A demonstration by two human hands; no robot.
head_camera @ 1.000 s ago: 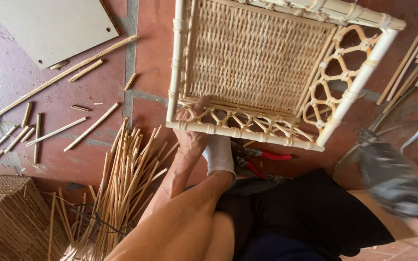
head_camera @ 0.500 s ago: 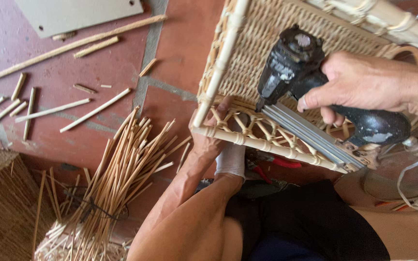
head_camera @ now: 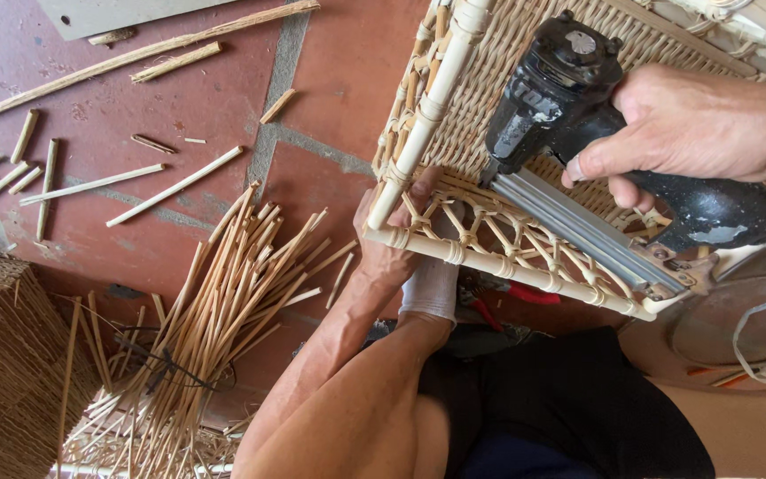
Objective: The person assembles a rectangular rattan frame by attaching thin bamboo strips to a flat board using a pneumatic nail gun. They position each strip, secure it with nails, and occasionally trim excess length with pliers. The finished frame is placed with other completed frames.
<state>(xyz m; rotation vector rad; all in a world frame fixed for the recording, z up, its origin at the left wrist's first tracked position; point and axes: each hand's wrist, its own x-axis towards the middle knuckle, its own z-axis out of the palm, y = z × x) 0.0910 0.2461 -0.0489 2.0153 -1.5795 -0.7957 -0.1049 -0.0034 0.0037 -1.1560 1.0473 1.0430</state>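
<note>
Head view, right hand (head_camera: 702,124) gripping nail gun (head_camera: 596,160), magazine running diagonally along rattan frame (head_camera: 507,257)

The rattan frame (head_camera: 507,133) runs off the top edge. Fingertips of the left hand (head_camera: 392,253) vanish behind its corner. The right hand (head_camera: 693,124) is cut off at the wrist — the nail gun (head_camera: 578,106) hides its palm.
</note>
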